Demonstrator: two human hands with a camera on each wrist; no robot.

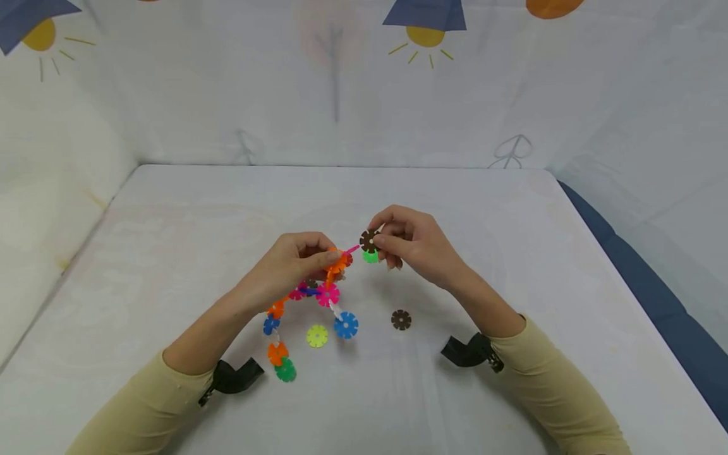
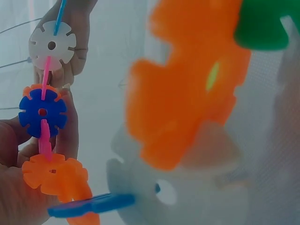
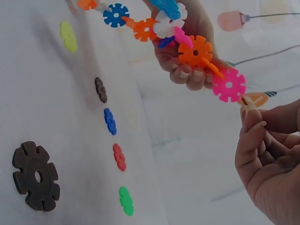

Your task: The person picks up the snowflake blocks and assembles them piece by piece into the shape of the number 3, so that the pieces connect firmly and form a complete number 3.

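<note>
My left hand [image 1: 301,256] grips a chain of notched plastic discs by an orange disc [image 1: 337,262]. More of the chain hangs below the palm, with a blue disc [image 1: 346,325] and a green disc [image 1: 285,370] at its lower ends. A pink disc [image 3: 228,85] sticks out from the held end toward the right hand. Between thumb and fingers, my right hand [image 1: 418,243] pinches a brown disc [image 1: 370,241] at the pink disc's edge. In the left wrist view, blurred orange discs [image 2: 187,108] hang close to the camera.
On the white table [image 1: 483,208] lie a loose brown disc [image 1: 400,320] and a yellow-green disc [image 1: 316,336]. The right wrist view also shows loose blue [image 3: 110,121], red [image 3: 119,157] and green discs [image 3: 126,200] in a row. Black wrist mounts [image 1: 469,351] project from both sleeves.
</note>
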